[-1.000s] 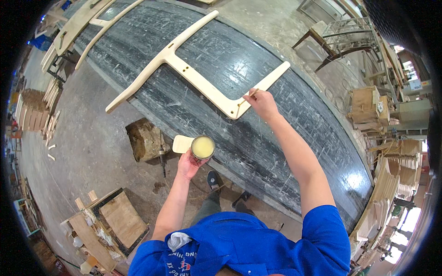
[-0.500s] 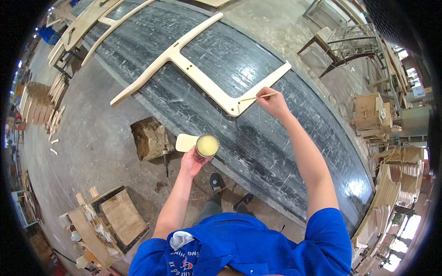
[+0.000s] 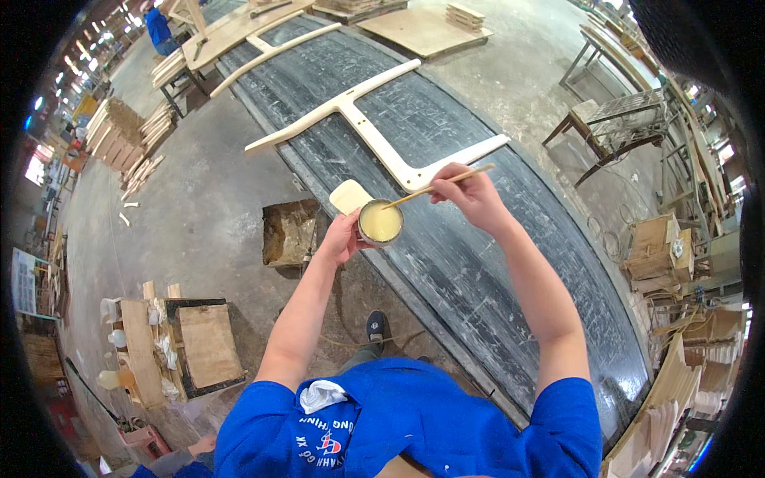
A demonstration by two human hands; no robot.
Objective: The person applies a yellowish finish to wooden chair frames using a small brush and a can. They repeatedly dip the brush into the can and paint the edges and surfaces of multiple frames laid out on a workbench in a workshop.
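- Gripping a small cup of yellow glue in left hand, fingers wrapped, cup base hidden.
- Pinching thin stick in right hand, tip dipped in glue.
- Hovering over dark desk edge, just beside pale wooden frame.

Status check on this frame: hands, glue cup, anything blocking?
Left hand grips glue cup with flat wooden piece. Right hand holds stick, tip dipped in cup. Wooden frame lies on dark bench beyond. Nothing in the way.
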